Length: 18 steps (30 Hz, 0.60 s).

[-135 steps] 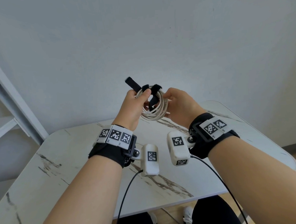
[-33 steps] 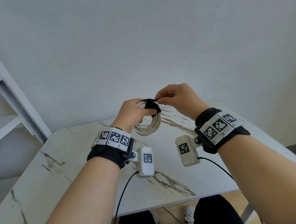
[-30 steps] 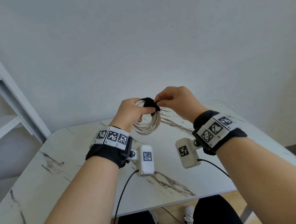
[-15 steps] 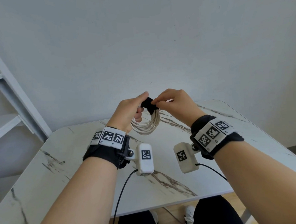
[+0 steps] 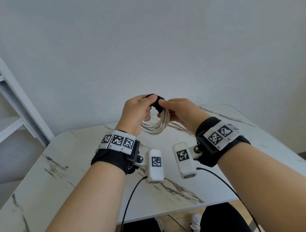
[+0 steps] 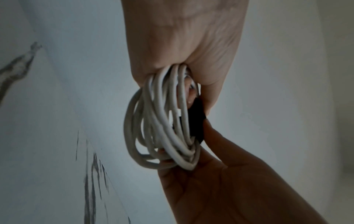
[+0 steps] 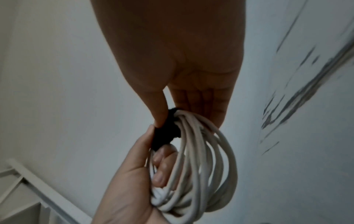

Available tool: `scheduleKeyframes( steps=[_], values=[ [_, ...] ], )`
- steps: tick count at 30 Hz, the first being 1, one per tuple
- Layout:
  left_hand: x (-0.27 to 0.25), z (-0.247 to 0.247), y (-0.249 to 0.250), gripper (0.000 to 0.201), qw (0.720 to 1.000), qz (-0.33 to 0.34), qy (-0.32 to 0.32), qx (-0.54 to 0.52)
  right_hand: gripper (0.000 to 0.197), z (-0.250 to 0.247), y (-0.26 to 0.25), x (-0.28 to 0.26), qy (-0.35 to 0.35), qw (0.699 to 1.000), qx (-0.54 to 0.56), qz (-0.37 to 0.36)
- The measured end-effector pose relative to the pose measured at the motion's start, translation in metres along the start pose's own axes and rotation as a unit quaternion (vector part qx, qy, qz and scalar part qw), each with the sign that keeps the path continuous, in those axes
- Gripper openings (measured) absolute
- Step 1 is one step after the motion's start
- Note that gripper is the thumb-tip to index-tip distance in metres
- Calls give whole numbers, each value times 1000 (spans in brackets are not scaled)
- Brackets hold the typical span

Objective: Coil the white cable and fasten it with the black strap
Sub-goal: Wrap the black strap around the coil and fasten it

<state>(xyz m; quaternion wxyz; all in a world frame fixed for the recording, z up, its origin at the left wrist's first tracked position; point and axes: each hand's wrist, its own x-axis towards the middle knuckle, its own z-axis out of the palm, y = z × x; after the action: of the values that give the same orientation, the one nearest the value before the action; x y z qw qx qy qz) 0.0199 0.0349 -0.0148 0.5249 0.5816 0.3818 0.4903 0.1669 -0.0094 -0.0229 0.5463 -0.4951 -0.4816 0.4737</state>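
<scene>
The white cable [image 5: 156,127] is a coil of several loops held in the air above the table, with the black strap [image 5: 157,104] wrapped round its top. My left hand [image 5: 137,113] grips the coil, fingers curled through the loops [image 7: 162,168] and thumb on the strap. My right hand [image 5: 177,110] pinches the strap [image 7: 166,133] between thumb and fingers on the coil's right side. In the left wrist view the coil [image 6: 162,128] hangs from my left palm and the strap [image 6: 197,121] sits between both thumbs.
A white marble-patterned table [image 5: 80,174] lies below the hands, its rounded far right corner [image 5: 228,107] near the wall. A white ladder-like shelf frame [image 5: 13,99] stands at the left. Black wrist-camera wires [image 5: 129,207] hang over the table's near edge.
The strap's loose end, sticking up 4.5 s ago, is now wound flat round the coil. The right hand has turned from pulling the strap to pinching it beside the left thumb.
</scene>
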Motion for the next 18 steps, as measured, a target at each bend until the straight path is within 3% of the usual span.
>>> scheduleKeyframes(
  steps=[4, 7, 13, 18],
  values=[
    [1, -2, 0, 24, 1000, -8, -27, 8, 39, -2, -3, 0, 9, 999, -32, -19],
    [1, -9, 2, 31, 997, -44, -66, 2, 50, -3, -4, 0, 23, 996, -77, -32],
    [5, -27, -3, 29, 980, -34, -112, 162, 49, -6, -1, 5, 50, 986, -157, -31],
    [6, -29, -10, 18, 988, -72, -111, 84, 47, -7, 5, 10, 60, 984, -165, -15]
  ],
)
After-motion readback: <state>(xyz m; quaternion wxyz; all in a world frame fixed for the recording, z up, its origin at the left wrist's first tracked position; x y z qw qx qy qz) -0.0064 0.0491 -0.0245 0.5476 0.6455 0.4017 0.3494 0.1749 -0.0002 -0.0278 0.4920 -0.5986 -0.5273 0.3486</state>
